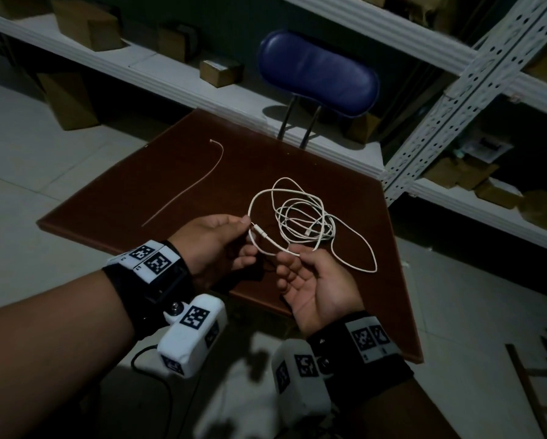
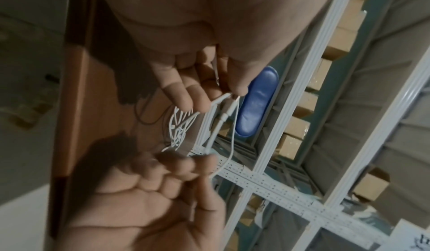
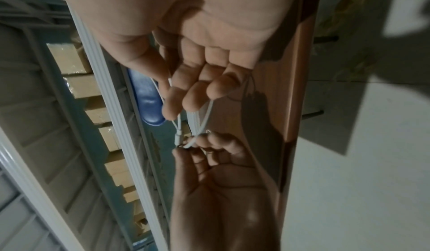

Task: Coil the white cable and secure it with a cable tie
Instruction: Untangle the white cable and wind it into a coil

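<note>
**Both hands pinch one end of a tangled white cable over a dark table**

The thin white cable (image 1: 300, 217) lies in a loose, tangled heap of loops on the far right part of the dark reddish-brown wooden table (image 1: 139, 198), with one long loop (image 1: 367, 258) trailing out toward the near right edge. One end of it, with a slim white plug (image 1: 261, 232), is lifted off the heap toward the person.

The left hand (image 1: 215, 245) pinches the cable between thumb and forefinger at the plug end, its other fingers curled underneath; in the left wrist view the plug (image 2: 224, 115) hangs just below those fingertips (image 2: 237, 89). The right hand (image 1: 316, 286), palm up, pinches the same strand a little farther along between thumb and forefinger, its remaining fingers loosely bent. A short arc of cable spans the gap between the two hands, which are close but not touching. In the right wrist view the plug (image 3: 178, 137) sits between the two sets of fingertips.

A long, thin, pale cable tie (image 1: 199, 182) lies flat on the left part of the table, gently curved, well apart from the cable and both hands.

Beyond the table stands a chair with a blue padded backrest (image 1: 318, 72) on dark metal posts. White metal shelving (image 1: 456, 99) behind and to the right holds brown cardboard boxes (image 1: 88, 23). The floor is pale tile (image 1: 28, 160).
</note>
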Motion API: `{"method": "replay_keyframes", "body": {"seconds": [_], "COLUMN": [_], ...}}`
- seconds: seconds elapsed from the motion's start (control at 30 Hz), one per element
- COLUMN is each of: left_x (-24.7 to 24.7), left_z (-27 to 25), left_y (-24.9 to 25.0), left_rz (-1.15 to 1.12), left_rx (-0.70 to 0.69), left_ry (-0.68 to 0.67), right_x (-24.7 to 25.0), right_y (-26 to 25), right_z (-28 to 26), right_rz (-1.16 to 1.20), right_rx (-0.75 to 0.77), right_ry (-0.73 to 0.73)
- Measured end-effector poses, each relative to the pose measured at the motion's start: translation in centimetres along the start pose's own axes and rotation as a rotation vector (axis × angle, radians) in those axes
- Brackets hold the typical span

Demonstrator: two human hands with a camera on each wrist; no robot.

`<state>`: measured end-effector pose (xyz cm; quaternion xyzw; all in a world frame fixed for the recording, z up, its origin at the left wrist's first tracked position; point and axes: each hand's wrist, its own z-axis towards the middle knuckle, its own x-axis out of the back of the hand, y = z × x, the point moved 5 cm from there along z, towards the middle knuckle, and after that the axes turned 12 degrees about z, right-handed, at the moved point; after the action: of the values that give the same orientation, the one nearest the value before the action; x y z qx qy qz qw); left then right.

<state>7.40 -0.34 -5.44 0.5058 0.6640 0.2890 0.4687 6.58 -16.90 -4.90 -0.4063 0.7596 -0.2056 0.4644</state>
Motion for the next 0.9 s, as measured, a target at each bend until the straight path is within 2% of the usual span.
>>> {"method": "replay_keyframes", "body": {"seconds": [0.3, 0.43, 0.57, 0.67, 0.8, 0.9], "left_x": [0.3, 0.3, 0.6, 0.3, 0.2, 0.3], "left_z": [0.1, -0.1, -0.3, -0.4, -0.3, -0.2], "left_y": [0.3, 0.3, 0.4, 0.6, 0.7, 0.6], "left_rz": [-0.124, -0.07, 0.04, -0.012, -0.035, -0.066], "left_rx": [-0.038, -0.054, -0.064, -0.096, -0.113, -0.084], "left_ry": [0.027, 0.005, 0.061, 0.043, 0.027, 0.018], "right_x": [0.0, 0.0, 0.0, 0.4, 1.0, 1.0], "right_y": [0.8, 0.8, 1.3, 1.7, 2.8, 3.2], "right_z": [-0.1, -0.1, 0.0, 0.3, 0.8, 1.4], "right_rz": [-0.1, -0.113, -0.15, -0.155, -0.015, 0.157], "right_rx": [0.002, -0.022, -0.068, -0.078, -0.187, -0.249], "right_ry": [-0.024, -0.034, -0.039, -0.005, 0.033, -0.002]}}
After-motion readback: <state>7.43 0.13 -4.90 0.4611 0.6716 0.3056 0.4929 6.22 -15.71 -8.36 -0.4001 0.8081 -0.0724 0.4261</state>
